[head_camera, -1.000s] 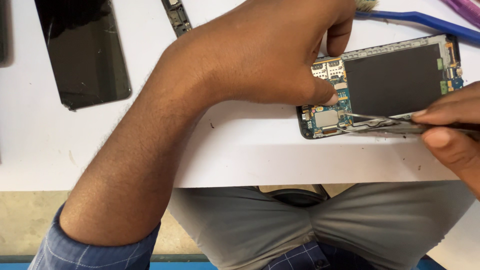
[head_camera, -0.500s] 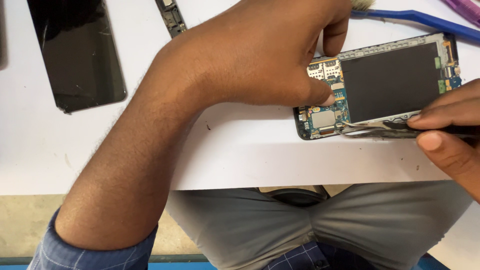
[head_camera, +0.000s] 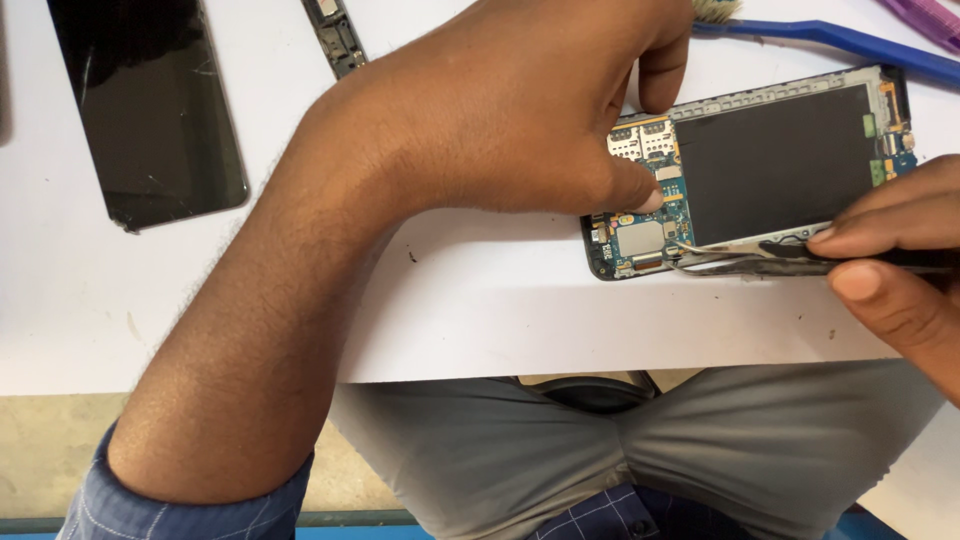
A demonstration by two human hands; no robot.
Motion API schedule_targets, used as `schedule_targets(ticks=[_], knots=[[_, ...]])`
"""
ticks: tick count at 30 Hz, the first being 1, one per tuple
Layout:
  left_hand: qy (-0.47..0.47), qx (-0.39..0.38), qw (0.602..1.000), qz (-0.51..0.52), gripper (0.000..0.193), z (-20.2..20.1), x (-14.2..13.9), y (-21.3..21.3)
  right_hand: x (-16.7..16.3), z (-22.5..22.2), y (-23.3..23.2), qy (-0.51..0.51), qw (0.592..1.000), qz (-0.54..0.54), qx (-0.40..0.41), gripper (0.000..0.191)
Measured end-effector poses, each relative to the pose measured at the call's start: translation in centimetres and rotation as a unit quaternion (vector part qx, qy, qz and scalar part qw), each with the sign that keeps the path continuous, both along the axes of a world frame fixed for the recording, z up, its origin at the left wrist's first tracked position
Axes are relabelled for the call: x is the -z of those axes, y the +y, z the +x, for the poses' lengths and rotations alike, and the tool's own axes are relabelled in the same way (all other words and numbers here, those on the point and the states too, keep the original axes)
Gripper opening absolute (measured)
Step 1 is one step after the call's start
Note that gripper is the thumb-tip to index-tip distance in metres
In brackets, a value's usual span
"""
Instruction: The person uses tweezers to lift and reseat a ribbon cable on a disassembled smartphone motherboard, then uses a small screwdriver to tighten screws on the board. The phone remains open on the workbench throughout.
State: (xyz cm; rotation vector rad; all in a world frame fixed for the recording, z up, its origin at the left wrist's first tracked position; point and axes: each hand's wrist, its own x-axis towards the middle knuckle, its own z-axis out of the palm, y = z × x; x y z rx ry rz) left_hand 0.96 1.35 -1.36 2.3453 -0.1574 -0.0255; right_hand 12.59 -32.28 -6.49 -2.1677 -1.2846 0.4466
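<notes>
An opened phone (head_camera: 770,170) lies on the white table (head_camera: 500,310), near the front edge and to the right, with its back cover off. A large dark battery (head_camera: 775,160) fills most of the body, and the blue circuit board (head_camera: 640,215) shows at the left end of the phone.

The left hand (head_camera: 520,110) comes across from the left and rests on the left end of the phone. Its fingers are curled, the thumb presses down on the circuit board just beside the battery, and one finger touches the top edge of the phone. So this hand holds the phone in place between thumb and finger.

The right hand (head_camera: 900,260) is at the right border and only a part of it is visible. Its thumb and fingers are pressed together around dark tweezers (head_camera: 760,258), which lie along the lower edge of the phone. The tips of the tweezers are at the lower left corner, close to a small metal part of the board.

A black phone screen (head_camera: 150,110) with cracks lies well apart at the upper left. A narrow board strip (head_camera: 335,35) lies near the top, and a blue brush (head_camera: 830,38) lies just behind the phone at the upper right
</notes>
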Motion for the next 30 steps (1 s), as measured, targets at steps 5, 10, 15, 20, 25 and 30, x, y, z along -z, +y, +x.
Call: schedule_targets(ticks=[5,10,15,20,25,30], knots=[[0.008,-0.003,1.0,0.007,0.039,0.2,0.0,0.0,-0.3,-0.2,0.4,0.02,1.0,0.003,0.008,0.028],[0.005,-0.002,1.0,0.006,0.04,0.1,0.0,0.0,-0.7,-0.5,0.8,0.035,0.999,0.001,0.013,0.027],[0.002,0.0,1.0,0.004,0.04,0.1,0.0,0.0,-0.9,-0.7,1.0,0.044,0.999,0.016,0.009,0.028],[0.004,0.0,1.0,0.005,0.041,0.1,0.0,0.0,-0.9,-0.9,1.2,0.038,0.999,-0.002,0.025,0.026],[0.013,-0.006,1.0,0.004,0.04,0.0,-0.1,0.0,-1.1,-1.1,1.3,0.054,0.998,0.008,0.027,0.024],[0.0,0.0,1.0,-0.003,0.04,-0.1,-0.1,0.1,-1.2,-1.1,1.3,0.045,0.999,0.001,0.022,0.021]])
